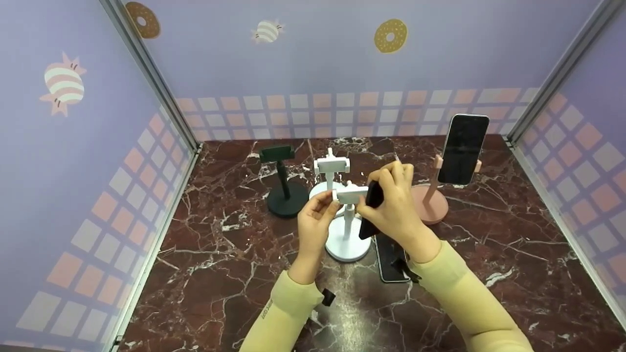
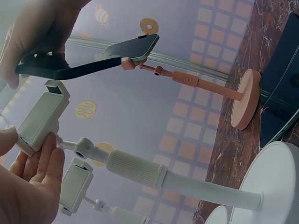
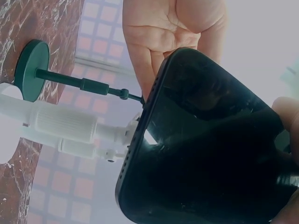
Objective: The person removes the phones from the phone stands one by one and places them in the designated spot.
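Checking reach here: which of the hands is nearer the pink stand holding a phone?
Right. The right hand, gripping a dark phone, sits just left of the pink stand; the left hand lies farther left, pinching the white stand's clamp.

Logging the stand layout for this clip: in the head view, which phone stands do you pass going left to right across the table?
Dark green stand → rear white stand → front white stand, its clamp held by the left hand while the right hand brings a black phone to it → pink stand carrying a phone.
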Motion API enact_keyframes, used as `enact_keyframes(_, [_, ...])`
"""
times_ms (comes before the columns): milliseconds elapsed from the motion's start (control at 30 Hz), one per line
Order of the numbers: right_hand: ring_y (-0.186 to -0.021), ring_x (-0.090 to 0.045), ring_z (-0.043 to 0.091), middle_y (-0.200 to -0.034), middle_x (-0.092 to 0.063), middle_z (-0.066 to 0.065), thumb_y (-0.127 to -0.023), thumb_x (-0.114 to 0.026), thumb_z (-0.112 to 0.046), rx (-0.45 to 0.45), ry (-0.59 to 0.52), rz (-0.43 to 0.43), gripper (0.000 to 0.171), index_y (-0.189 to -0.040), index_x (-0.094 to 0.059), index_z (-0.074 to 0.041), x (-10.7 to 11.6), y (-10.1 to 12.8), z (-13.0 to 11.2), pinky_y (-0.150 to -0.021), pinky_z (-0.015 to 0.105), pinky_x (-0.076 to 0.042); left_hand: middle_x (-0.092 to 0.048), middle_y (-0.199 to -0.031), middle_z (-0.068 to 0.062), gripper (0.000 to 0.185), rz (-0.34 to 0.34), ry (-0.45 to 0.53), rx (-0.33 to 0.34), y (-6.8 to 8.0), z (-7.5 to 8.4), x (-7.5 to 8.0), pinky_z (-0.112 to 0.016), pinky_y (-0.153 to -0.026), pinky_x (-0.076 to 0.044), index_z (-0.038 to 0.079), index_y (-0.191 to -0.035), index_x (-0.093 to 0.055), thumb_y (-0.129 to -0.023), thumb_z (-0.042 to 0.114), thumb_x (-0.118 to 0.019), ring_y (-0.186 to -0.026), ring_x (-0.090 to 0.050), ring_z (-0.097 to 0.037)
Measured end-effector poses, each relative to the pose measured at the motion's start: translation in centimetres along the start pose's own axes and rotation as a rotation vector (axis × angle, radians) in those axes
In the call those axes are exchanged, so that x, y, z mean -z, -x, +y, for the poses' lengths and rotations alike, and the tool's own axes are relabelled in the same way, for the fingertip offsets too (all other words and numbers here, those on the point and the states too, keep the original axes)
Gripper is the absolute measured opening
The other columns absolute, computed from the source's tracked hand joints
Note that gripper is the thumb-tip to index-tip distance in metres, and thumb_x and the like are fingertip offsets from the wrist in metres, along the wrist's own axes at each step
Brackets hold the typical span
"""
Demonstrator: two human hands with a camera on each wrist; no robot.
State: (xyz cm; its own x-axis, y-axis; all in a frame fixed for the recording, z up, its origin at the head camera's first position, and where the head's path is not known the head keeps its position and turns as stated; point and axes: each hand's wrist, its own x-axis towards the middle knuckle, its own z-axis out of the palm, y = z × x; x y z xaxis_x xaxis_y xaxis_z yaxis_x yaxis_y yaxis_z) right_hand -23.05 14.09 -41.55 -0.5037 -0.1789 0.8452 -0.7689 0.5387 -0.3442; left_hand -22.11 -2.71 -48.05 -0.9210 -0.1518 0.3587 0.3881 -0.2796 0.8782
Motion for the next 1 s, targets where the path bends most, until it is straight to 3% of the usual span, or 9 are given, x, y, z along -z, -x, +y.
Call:
enact_keyframes(467, [-0.094, -0.033, 0.038, -0.092, -0.046, 0.018, -0.068, -0.073, 0.0, -0.046, 0.036, 0.025, 0.035, -0.096, -0.052, -0.002, 1.0, 1.5, 1.3, -0.082, 0.046, -0.026, -0.066, -0.117, -0.038, 0.037, 0.017, -0.005, 0.032, 0.1, 0.0, 0.2, -0.02, -0.087, -0.059, -0.024, -0.121, -0.059, -0.092, -0.006, -0.071, -0.097, -0.07, -0.005])
enact_keyframes(1000, [-0.092, -0.031, 0.039, -0.092, -0.044, 0.019, -0.069, -0.072, 0.0, -0.092, 0.058, 0.024, 0.034, -0.097, -0.051, 0.0, 2.0, 3.0, 2.7, -0.081, 0.044, -0.026, -0.068, -0.12, -0.035, 0.037, 0.002, -0.003, -0.003, 0.2, -0.5, 1.0, -0.021, -0.09, -0.059, -0.022, -0.12, -0.061, -0.093, 0.001, -0.073, -0.1, -0.071, -0.006])
